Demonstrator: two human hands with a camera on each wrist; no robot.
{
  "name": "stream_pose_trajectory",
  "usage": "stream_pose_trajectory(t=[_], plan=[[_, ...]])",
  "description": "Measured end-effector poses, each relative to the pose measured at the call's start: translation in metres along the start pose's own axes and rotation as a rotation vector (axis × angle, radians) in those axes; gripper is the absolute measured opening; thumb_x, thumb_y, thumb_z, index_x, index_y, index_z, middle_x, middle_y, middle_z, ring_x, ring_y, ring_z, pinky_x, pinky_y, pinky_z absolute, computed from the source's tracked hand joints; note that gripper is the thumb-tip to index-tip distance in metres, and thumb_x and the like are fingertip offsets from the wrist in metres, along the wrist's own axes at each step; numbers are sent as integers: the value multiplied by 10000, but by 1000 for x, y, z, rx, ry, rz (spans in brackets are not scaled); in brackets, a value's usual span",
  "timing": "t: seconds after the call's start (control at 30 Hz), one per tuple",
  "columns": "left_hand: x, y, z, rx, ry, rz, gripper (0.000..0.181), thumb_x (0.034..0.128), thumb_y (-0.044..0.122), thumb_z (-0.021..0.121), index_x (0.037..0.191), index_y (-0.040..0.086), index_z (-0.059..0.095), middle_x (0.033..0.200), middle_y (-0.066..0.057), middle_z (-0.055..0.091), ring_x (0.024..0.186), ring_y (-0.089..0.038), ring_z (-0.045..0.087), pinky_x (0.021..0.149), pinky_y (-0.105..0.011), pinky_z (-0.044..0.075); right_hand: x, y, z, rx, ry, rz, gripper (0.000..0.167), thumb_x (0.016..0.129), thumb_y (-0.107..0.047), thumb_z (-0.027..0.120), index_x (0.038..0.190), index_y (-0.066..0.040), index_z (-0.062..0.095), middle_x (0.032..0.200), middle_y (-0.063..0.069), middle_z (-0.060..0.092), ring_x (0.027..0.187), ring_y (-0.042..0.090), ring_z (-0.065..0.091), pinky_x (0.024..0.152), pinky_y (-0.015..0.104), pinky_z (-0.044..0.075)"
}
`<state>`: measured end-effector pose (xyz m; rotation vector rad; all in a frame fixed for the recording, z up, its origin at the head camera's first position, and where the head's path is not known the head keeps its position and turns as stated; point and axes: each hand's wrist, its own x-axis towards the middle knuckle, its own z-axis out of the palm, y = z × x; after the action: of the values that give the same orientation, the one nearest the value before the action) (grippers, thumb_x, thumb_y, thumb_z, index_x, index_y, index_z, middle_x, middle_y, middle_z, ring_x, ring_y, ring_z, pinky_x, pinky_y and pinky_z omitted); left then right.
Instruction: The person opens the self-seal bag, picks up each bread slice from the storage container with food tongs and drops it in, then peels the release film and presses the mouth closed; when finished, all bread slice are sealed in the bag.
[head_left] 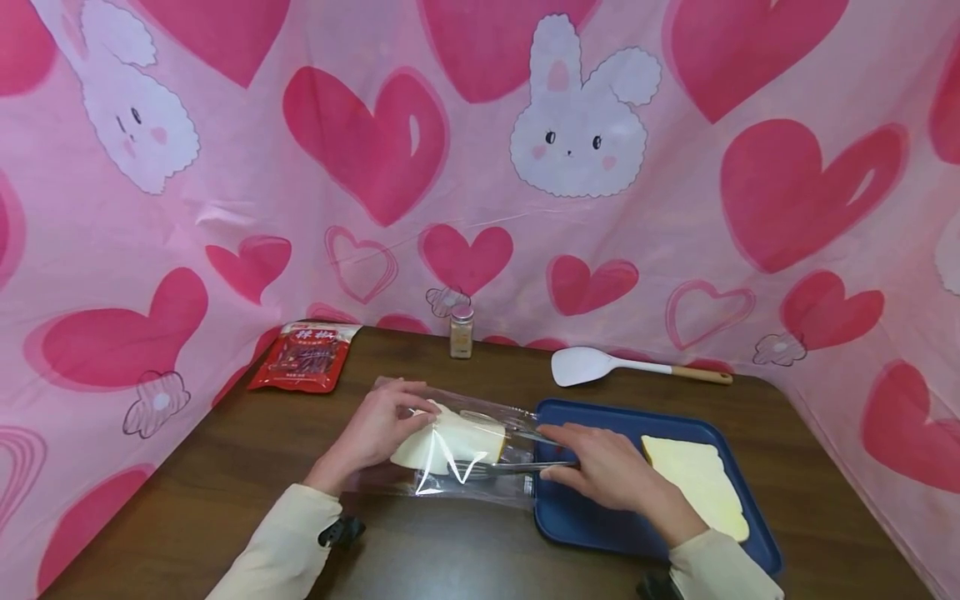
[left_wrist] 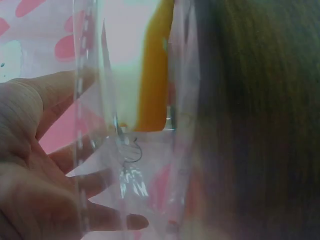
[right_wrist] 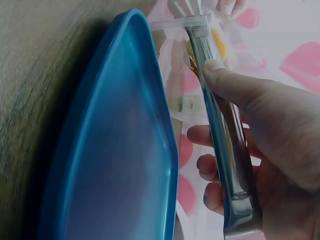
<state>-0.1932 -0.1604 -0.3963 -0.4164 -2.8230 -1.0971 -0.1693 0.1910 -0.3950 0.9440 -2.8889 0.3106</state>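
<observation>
The backdrop (head_left: 247, 167) was pink, patterned with red hearts (head_left: 375, 150) and white rabbits (head_left: 579, 137). The tabletop (head_left: 420, 550) was brown, wood-grained; the tray (head_left: 585, 525), blue; the tongs (head_left: 517, 467), silver. The bread slice (head_left: 461, 437) was cream with an orange-brown crust (left_wrist: 154, 85).

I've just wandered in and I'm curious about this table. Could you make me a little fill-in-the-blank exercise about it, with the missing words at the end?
1. The tray beneath the uncovered bread slice is coloured ____.
2. The metal tongs are held in the person's ____ hand.
3. In the head view, the small jar stands to the ____ of the spatula.
4. The flat packet near the table's far left corner is mostly ____.

Missing words: blue; right; left; red.
</observation>
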Motion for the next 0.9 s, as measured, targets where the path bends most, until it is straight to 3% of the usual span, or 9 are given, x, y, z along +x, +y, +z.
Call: stream_pose_trajectory(t=[0.07,0.27,0.37,0.47,0.63,0.9], plan=[[0,-1,1,-8,-6,10,133,963,168,777,1066,207,853,1496,-154,629,1510,-481,413,1204,-748,286,0,-1,2,9,9,2,612,943,-542,739,1437,-194,643,1196,43,765,1020,244,744,795,484,611],[1,-3,3,-38,-21,27,116,967,173,775,1043,196,859,1513,-173,610,1451,-449,492,1103,-631,495,3,-6,7,51,19,35,637,921,-522,777,1430,-171,622,1253,54,759,1005,237,745,799,474,610],[1,-4,4,-53,-32,26,113,969,187,772,1039,197,860,1516,-170,608,1462,-452,480,1147,-674,431,6,-11,9,73,12,60,625,909,-506,797,1401,-163,617,1232,39,762,956,210,732,775,437,602],[0,-3,4,-71,-41,4,113,970,200,772,1042,207,860,1527,-154,601,1498,-458,436,1198,-738,307,9,-15,9,52,33,31,599,924,-529,772,1374,-160,629,1202,34,770,935,216,740,748,427,602],[-1,-1,3,-88,-48,-10,121,972,209,769,1053,199,858,1543,-145,588,1545,-477,360,1222,-773,201,14,-23,11,-2,108,-28,559,943,-518,751,1354,-148,667,1188,39,785,950,245,765,703,409,603],[-2,0,2,-86,-39,14,115,967,217,774,1039,198,861,1554,-155,575,1557,-489,330,1220,-782,189,18,-28,19,-59,191,-38,507,906,-499,793,1304,-193,726,1120,9,804,874,234,768,589,353,561]])
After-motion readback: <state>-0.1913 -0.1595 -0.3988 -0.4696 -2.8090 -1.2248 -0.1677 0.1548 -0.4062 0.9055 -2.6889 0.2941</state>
